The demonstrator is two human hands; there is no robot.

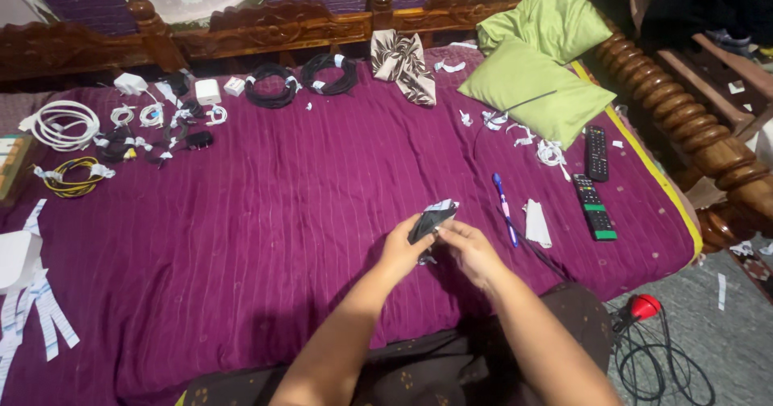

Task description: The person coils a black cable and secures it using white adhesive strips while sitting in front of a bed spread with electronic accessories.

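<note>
My left hand (400, 247) and my right hand (469, 250) meet over the purple bedspread (282, 213). Together they hold a small black coiled cable bundle (431, 218) with a pale paper strip at its top. The left hand grips it from below, while the right hand's fingers pinch it from the right side. A blue pen (504, 207) and a white folded paper piece (536, 222) lie just right of my hands.
Two black remotes (594, 182) lie at the right near two green pillows (538, 76). Black cable coils (299, 82), white cables and chargers (121, 120), and a yellow cable (71, 176) line the far left. White paper strips (36, 309) sit at the left edge. A carved wooden headboard (266, 31) runs behind.
</note>
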